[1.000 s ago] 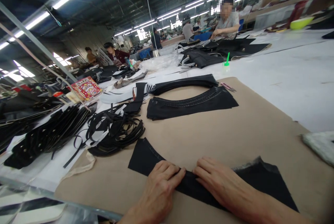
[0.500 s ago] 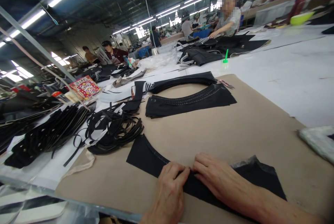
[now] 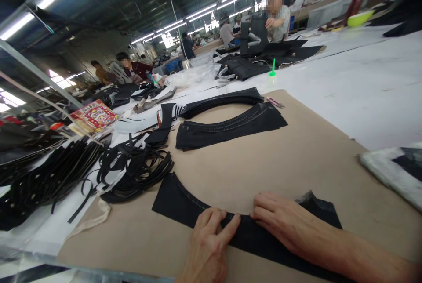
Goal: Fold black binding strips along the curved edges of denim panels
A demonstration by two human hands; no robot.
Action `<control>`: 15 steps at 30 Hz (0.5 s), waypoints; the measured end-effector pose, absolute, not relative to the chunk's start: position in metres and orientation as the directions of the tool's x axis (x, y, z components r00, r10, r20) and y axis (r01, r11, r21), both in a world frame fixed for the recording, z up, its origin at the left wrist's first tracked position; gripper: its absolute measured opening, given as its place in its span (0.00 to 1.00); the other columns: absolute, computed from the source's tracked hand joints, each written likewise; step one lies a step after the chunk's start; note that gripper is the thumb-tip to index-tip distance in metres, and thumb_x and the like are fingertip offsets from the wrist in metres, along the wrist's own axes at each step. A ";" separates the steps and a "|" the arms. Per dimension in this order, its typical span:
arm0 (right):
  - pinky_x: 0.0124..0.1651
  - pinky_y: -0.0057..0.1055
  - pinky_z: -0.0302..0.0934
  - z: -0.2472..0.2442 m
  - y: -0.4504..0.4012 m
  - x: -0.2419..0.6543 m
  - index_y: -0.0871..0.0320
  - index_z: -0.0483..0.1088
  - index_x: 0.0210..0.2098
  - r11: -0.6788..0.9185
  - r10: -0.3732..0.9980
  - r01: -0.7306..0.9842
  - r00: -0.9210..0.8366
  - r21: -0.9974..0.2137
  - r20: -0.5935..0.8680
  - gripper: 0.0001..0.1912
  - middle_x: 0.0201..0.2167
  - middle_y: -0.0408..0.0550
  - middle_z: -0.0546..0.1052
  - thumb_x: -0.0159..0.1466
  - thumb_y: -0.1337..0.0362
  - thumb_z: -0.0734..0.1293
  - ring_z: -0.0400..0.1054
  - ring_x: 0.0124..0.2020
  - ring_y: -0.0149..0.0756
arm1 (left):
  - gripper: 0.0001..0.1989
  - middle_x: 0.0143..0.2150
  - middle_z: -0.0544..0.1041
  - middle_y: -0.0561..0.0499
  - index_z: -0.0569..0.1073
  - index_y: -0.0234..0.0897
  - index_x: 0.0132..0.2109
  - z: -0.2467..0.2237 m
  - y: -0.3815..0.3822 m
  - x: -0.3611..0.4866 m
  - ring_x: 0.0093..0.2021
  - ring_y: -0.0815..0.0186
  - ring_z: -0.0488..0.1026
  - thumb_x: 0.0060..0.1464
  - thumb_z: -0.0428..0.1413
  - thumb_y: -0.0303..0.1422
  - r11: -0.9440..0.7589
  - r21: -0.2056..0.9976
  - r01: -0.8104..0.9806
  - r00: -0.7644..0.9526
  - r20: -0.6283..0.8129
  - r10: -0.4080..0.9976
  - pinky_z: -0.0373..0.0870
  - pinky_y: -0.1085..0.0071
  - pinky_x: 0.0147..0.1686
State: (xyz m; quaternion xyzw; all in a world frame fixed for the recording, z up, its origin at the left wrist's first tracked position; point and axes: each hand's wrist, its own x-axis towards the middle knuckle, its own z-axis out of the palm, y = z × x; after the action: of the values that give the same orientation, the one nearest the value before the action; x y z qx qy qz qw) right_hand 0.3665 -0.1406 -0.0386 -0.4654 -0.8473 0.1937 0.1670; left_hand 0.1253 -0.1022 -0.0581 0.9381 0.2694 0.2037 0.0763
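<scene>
While the black curved piece (image 3: 174, 199) lies under both hands, the left hand (image 3: 209, 241) presses its inner edge, thumb and fingers parted; the right hand (image 3: 280, 215) has fingers curled at that edge just beside, though whether they pinch it I cannot tell. Both have moved rightward along the curve, so more turned edge seems to lie left of the fingers, with a raised flap (image 3: 318, 201) beyond the right ones. Past the fingertips sit stacked curved pieces (image 3: 231, 132); far beyond, rightward, stands a yellow-green bowl (image 3: 360, 18), its contents hidden.
</scene>
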 end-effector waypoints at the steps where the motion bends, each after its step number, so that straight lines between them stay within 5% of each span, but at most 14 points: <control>1: 0.44 0.35 0.56 -0.039 -0.141 0.368 0.58 0.68 0.36 0.499 0.850 0.720 -0.516 -0.482 0.109 0.10 0.36 0.46 0.70 0.67 0.76 0.58 0.63 0.38 0.38 | 0.23 0.43 0.71 0.44 0.69 0.41 0.59 -0.057 -0.102 0.126 0.45 0.59 0.67 0.61 0.43 0.23 -0.844 0.245 0.477 0.772 0.343 0.536 0.71 0.63 0.42; 15: 0.44 0.36 0.57 -0.042 -0.146 0.374 0.59 0.67 0.36 0.543 0.829 0.715 -0.541 -0.440 0.144 0.10 0.35 0.47 0.69 0.66 0.76 0.58 0.62 0.37 0.39 | 0.25 0.44 0.74 0.42 0.69 0.31 0.56 -0.054 -0.115 0.156 0.44 0.60 0.71 0.51 0.44 0.19 -0.866 0.287 0.408 0.775 0.392 0.495 0.72 0.64 0.42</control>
State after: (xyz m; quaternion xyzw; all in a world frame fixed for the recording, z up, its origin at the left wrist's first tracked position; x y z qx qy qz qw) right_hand 0.3740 -0.1455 -0.0424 -0.4479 -0.8617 0.1671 0.1701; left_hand 0.1565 -0.1153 -0.0539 0.9375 0.2409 0.2330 0.0934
